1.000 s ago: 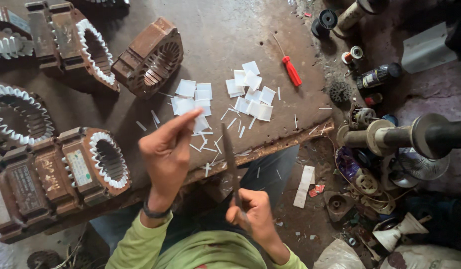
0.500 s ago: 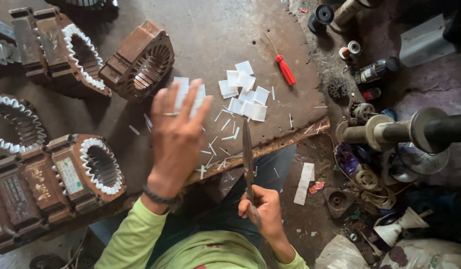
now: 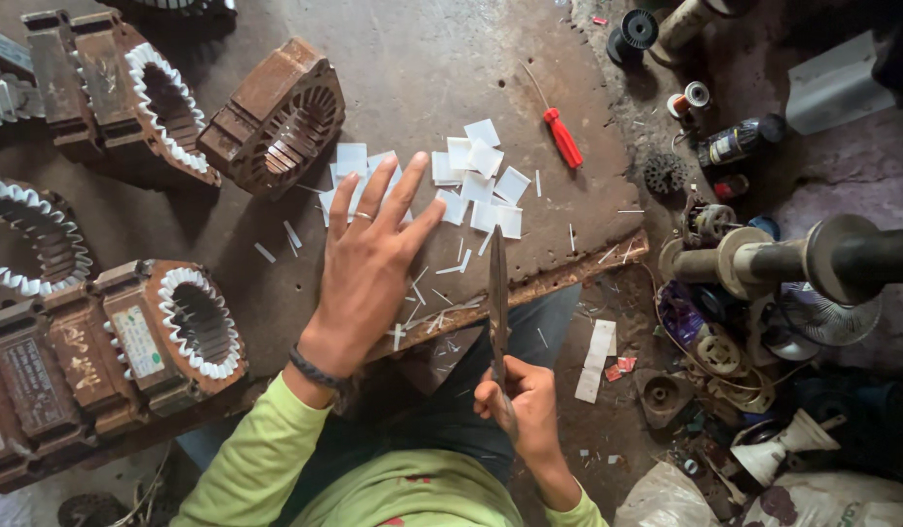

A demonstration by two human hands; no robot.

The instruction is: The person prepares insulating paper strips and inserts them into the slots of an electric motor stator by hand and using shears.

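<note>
Paper squares (image 3: 476,181): white cut pieces, loose cluster on the table (image 3: 422,59), just beyond left-hand fingertips; a few partly hidden under those fingers.
Table: dark worn slab, near edge chipped; carries everything below.
Stator, open-slot (image 3: 273,119): brown, tilted on its side, just left of the paper squares, bore facing them.
Stators, lined (image 3: 183,322): slots filled with white liners; well left of the paper squares, one close beside the left wrist.
Left hand (image 3: 366,273): flat over the table, palm down, fingers (image 3: 405,190) spread wide and pointing away from the body toward the paper squares; ring and wristband visible. Nearer hand to the squares; holds nothing.
Right hand (image 3: 520,400): off the table's near edge, below the paper squares, fingers closed around the scissors' handle end.
Scissors (image 3: 497,293): long axis runs straight away from the body, tip toward the paper squares, stopping short of them; blades look together, cannot tell for sure.
Screwdriver (image 3: 561,132): red handle, lies diagonally just right of the paper squares, untouched.
Paper slivers (image 3: 422,303): thin white offcuts, scattered between the paper squares and the table's near edge, around the left hand.
Key relation: squares lie ahead of both hands, left fingertips touching the cluster's near-left side, scissors tip near but apart.
</note>
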